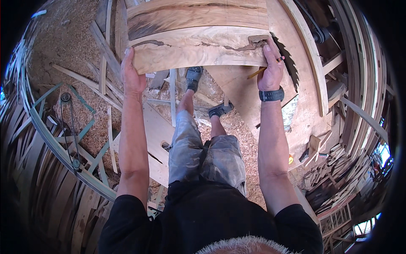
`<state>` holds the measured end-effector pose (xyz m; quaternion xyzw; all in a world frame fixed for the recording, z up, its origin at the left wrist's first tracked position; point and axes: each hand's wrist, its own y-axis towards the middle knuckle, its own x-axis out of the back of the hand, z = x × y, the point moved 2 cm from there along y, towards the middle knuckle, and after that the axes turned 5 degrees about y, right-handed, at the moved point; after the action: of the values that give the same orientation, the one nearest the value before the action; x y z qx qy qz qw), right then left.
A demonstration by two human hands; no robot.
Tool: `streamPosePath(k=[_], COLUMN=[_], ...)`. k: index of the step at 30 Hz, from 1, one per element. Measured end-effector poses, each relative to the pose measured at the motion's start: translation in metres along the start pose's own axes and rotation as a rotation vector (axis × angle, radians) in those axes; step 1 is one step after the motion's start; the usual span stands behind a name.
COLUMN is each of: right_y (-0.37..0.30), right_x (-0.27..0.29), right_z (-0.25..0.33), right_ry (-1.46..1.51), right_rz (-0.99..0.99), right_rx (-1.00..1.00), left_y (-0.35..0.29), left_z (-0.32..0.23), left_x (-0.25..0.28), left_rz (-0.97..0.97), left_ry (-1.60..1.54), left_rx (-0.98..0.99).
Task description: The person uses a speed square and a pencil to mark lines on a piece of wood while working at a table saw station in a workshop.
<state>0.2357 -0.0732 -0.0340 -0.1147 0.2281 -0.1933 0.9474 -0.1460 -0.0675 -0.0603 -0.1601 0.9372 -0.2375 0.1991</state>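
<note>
A pale wooden board [186,51] with a dark, ragged crack along it spans between my two hands. My left hand [132,73] grips its left end, thumb on the upper face. At the other end my right hand [271,67] grips it beside a rough brown knot hole [258,41]. A yellow pencil [255,73] is tucked in the fingers of my right hand, which wears a dark watch [271,94] at the wrist. Against the far edge of the held board lies a second, browner board [186,17] with streaked grain.
A dark toothed saw blade [287,63] stands out just right of my right hand, on a plywood surface [311,91]. Offcuts and sawdust [97,139] cover the floor around my feet [220,109]. Stacked wood strips [334,180] lie at the right, a green metal frame [63,156] at the left.
</note>
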Motion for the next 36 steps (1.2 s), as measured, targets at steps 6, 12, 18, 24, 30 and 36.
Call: streamPosePath(k=[6,12,18,24,30,36], right_y=[-0.001,0.001,0.007,0.007,0.007,0.005], right_x=[-0.004,-0.006,-0.004,-0.003,-0.005,-0.008], right_z=[0.004,0.008,0.006,0.006,0.009,0.008], right_ry=[-0.08,-0.121,-0.149,-0.158,-0.17,-0.172], right_rz=[0.023,0.057,0.043,0.064,0.052,0.04], right_rx=[0.032,0.012,0.118,0.01,0.019,0.011], left_y=[-0.002,0.003,0.003,-0.004,-0.001,0.002], left_z=[-0.003,-0.001,0.001,0.0,-0.001,0.002], left_x=[-0.004,-0.003,-0.006,-0.012,-0.007,0.0], left_rz=[-0.03,-0.082,-0.179,-0.206,-0.162,-0.182], left_ry=[0.006,0.039,0.108,0.111,0.126,0.112], left_rx=[0.012,-0.033,-0.187,-0.266,-0.242,-0.248])
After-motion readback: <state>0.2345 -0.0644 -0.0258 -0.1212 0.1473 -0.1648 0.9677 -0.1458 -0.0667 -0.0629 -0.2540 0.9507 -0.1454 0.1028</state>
